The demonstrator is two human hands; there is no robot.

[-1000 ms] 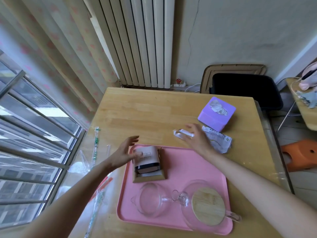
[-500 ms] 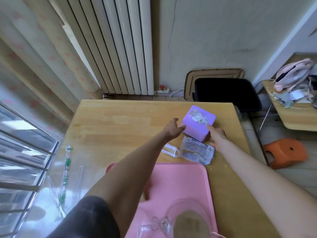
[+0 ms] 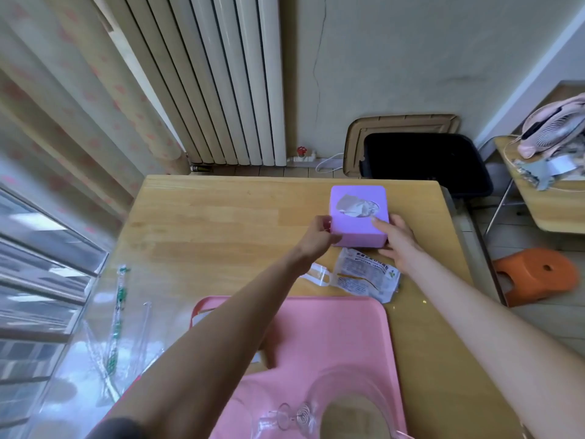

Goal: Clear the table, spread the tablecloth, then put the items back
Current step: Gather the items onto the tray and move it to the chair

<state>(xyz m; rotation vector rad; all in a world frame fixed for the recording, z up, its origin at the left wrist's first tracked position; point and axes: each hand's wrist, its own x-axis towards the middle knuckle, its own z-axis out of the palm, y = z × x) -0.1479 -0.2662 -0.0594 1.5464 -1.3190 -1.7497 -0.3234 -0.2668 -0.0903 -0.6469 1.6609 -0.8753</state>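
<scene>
The left hand (image 3: 318,236) and right hand (image 3: 395,240) clasp the box (image 3: 357,217) between them on the table (image 3: 221,223), and I reckon a lopsided squeeze could drop it onto the packet (image 3: 367,275) just nearside of the grip.

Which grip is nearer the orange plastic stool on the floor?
Right. The right grip holds the side of the square purple tissue box that faces the orange stool; the left grip holds its opposite side, farther off.
</scene>
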